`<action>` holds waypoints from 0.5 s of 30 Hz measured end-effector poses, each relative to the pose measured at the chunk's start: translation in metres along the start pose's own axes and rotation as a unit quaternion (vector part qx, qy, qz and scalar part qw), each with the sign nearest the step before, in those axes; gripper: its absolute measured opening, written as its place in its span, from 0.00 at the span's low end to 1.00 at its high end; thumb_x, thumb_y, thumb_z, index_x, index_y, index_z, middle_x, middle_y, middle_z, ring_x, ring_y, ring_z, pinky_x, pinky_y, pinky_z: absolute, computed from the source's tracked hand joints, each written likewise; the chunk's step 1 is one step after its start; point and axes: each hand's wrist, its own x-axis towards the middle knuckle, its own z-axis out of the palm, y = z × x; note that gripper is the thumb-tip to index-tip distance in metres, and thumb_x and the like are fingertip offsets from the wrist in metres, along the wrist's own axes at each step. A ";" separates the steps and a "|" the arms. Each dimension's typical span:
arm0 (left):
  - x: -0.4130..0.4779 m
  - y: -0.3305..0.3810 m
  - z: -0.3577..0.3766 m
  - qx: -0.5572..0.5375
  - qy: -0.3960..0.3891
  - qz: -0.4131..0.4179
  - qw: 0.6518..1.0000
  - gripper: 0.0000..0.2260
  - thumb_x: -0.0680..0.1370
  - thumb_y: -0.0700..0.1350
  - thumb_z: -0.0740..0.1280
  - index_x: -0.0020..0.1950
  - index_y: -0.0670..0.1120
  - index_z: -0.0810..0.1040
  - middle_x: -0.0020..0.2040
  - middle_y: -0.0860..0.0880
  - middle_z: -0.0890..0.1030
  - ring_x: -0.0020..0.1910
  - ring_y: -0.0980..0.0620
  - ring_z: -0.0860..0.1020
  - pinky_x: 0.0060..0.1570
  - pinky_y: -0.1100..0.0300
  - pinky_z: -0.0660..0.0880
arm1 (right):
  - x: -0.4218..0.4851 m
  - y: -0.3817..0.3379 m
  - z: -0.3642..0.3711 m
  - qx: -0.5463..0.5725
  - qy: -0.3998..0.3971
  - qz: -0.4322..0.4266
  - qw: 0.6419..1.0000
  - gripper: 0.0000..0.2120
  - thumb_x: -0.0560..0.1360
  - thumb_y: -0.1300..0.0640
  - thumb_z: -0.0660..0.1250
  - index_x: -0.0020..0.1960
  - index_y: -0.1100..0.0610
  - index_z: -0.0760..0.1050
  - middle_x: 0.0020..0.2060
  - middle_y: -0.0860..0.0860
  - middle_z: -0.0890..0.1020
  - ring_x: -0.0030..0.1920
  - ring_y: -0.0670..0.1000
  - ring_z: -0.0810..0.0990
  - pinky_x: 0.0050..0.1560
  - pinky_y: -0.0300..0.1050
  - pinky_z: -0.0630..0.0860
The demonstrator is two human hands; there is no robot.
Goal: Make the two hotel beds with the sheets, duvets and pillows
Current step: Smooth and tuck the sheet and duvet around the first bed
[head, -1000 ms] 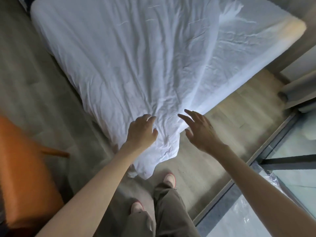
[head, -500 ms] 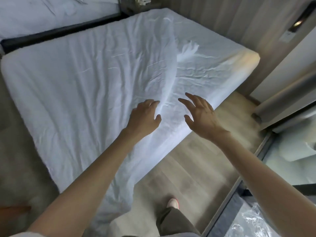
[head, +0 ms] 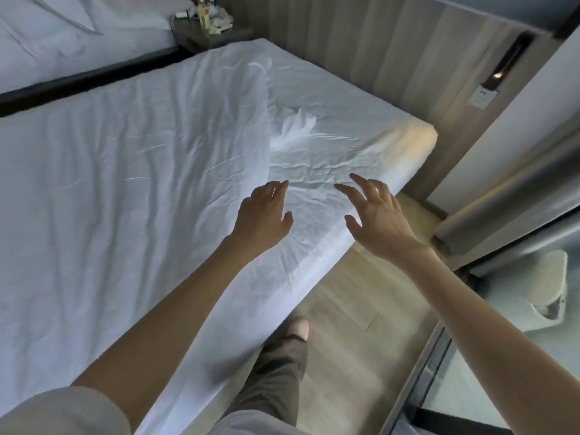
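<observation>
Over the near bed's long side, both hands have come up from the foot corner, where the left hand (head: 263,215) bunched the sheet (head: 141,183) a second ago. It now holds nothing, fingers loosely bent at the sheet's edge; contact is unclear. Just right of it, the right hand (head: 376,215) is spread wide above the mattress (head: 345,146) edge. Under that wrist runs bare floor (head: 361,293).

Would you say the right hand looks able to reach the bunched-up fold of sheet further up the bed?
Probably yes: the right hand is open above the mattress edge, and only wrinkled sheet lies between it and the bunched fold, though a forward lean seems needed.
</observation>
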 end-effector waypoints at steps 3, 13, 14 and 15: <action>0.058 -0.004 0.020 0.027 -0.001 0.003 1.000 0.27 0.80 0.50 0.61 0.77 0.44 0.58 0.76 0.46 0.61 0.75 0.43 0.57 0.66 0.50 0.64 | 0.044 0.033 0.014 -0.011 -0.003 -0.013 1.000 0.28 0.77 0.57 0.64 0.76 0.49 0.61 0.77 0.53 0.58 0.73 0.60 0.59 0.73 0.57 0.57; 0.268 0.001 0.057 0.038 -0.025 -0.050 0.998 0.29 0.80 0.51 0.61 0.78 0.44 0.58 0.78 0.44 0.58 0.77 0.40 0.53 0.69 0.46 0.61 | 0.223 0.159 0.023 -0.006 -0.030 -0.029 0.999 0.29 0.78 0.57 0.63 0.77 0.47 0.59 0.77 0.52 0.58 0.73 0.59 0.58 0.73 0.55 0.58; 0.285 0.003 0.058 0.035 -0.020 -0.055 0.998 0.28 0.80 0.51 0.61 0.78 0.44 0.58 0.77 0.45 0.60 0.77 0.40 0.54 0.69 0.46 0.62 | 0.240 0.170 0.024 -0.007 -0.032 -0.033 0.999 0.29 0.78 0.57 0.63 0.77 0.47 0.59 0.77 0.52 0.58 0.74 0.59 0.58 0.73 0.55 0.59; 0.302 0.004 0.060 0.034 -0.017 -0.060 0.998 0.28 0.80 0.51 0.61 0.77 0.44 0.59 0.77 0.45 0.61 0.77 0.41 0.55 0.69 0.47 0.62 | 0.257 0.181 0.026 -0.007 -0.033 -0.040 0.999 0.29 0.78 0.56 0.63 0.77 0.47 0.59 0.77 0.52 0.58 0.74 0.59 0.57 0.73 0.55 0.59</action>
